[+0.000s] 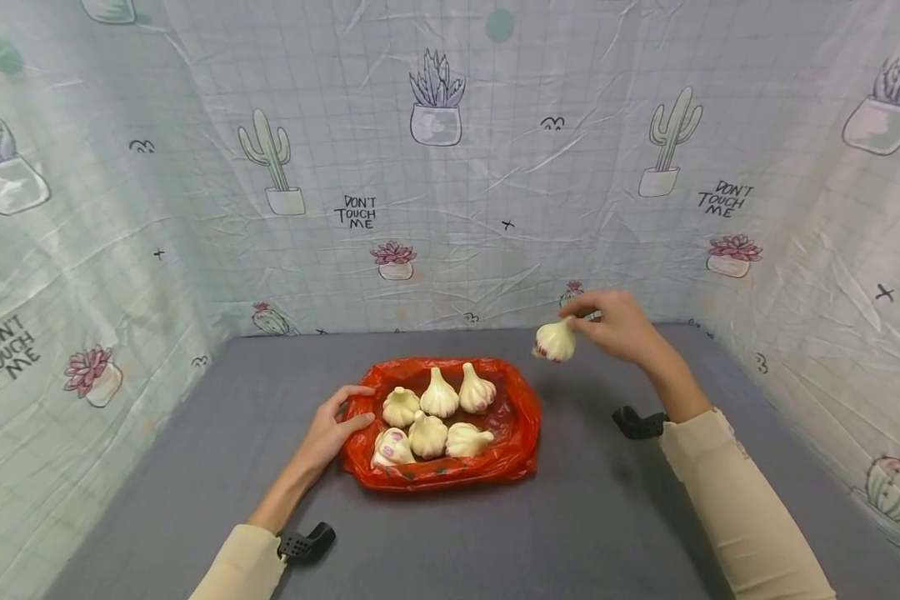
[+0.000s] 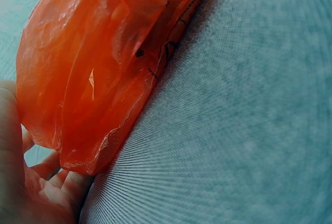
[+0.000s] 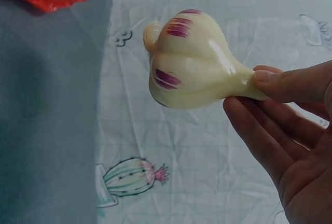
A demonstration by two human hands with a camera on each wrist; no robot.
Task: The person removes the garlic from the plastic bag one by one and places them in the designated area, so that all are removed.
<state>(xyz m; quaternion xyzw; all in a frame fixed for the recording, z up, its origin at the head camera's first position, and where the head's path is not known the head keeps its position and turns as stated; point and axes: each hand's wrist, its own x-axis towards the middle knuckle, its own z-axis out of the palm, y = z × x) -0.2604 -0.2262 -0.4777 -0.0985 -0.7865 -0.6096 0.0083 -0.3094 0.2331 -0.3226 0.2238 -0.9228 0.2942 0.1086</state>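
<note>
A red plastic bag (image 1: 521,450), its mouth spread wide, sits on the grey table with several garlic bulbs (image 1: 438,396) inside. At the bag's left edge, my left hand (image 1: 330,433) grips the side with thumb and finger over the rim. The left wrist view shows fingers (image 2: 49,175) partly hidden behind the plastic. Above the table, right of the bag, my right hand (image 1: 615,325) pinches one garlic bulb (image 1: 555,342) by its neck. Up close, that bulb (image 3: 189,60) is glossy cream with purple streaks and a root tuft.
The grey tabletop (image 1: 435,542) extends around the bag. A pale curtain (image 1: 450,183) printed with cacti and lettering hangs behind and on both sides. Black wrist devices (image 1: 307,543) sit on both forearms.
</note>
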